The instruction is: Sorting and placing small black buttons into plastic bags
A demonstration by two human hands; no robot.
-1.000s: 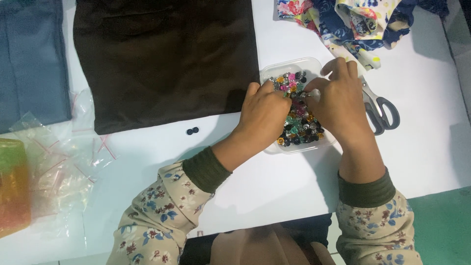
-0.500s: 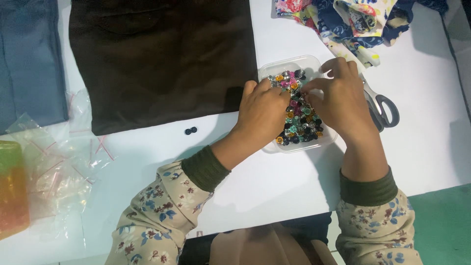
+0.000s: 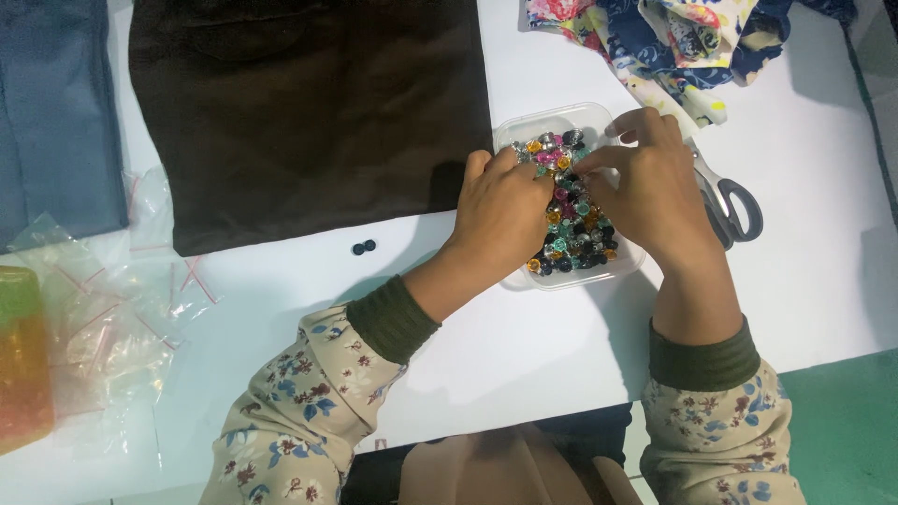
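Observation:
A clear plastic tray (image 3: 543,122) holds several small coloured beads (image 3: 572,238) in pink, gold, teal and black. My left hand (image 3: 500,215) rests over the tray's left side, its fingertips down among the beads. My right hand (image 3: 645,192) lies over the right side, fingers curled into the same pile near the top. Both sets of fingertips meet close together in the beads. Whether either hand pinches a bead is hidden by the fingers.
A dark brown cloth (image 3: 309,112) lies flat left of the tray, a blue cloth (image 3: 56,112) further left. Scissors (image 3: 725,201) lie right of the tray under my right hand. Patterned fabric (image 3: 673,33) is heaped at the top. Two black buttons (image 3: 364,247), clear bags (image 3: 103,309) and an orange-green container (image 3: 23,355) sit on the white table (image 3: 823,234).
My fingertips have shifted slightly within the beads, and my right hand has drawn a little closer to my left. The tray and the other things have not moved.

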